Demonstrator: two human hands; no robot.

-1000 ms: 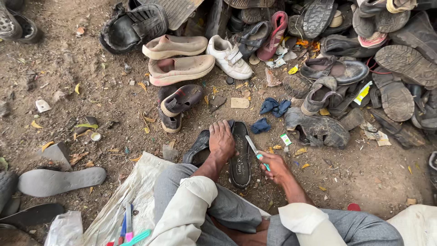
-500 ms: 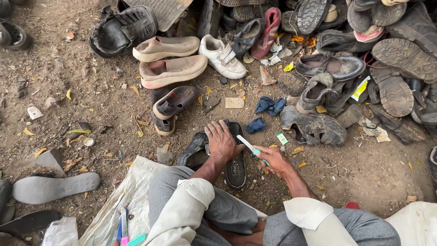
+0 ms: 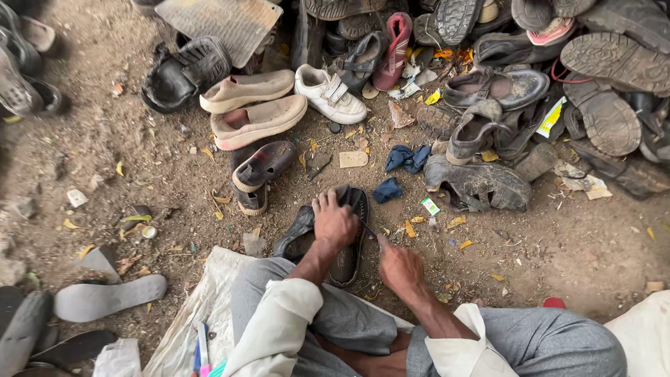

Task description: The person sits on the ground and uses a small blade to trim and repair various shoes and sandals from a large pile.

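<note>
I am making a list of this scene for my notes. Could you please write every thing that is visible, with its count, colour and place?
black shoe: one, black, on the ground at centre, under the left hand
thin tool: one, dark, at the shoe's edge, in the right hand
beige shoes: two, tan, side by side at upper left
white sneaker: one, white, right of the beige shoes
blue cloth pieces: a few, blue, above the black shoe
pile of worn shoes: many, mostly dark, upper right
grey insole: one, grey, lower left
white sack: one, off-white, under the knees
left hand: pressing on the black shoe
right hand: closed around the tool
</note>
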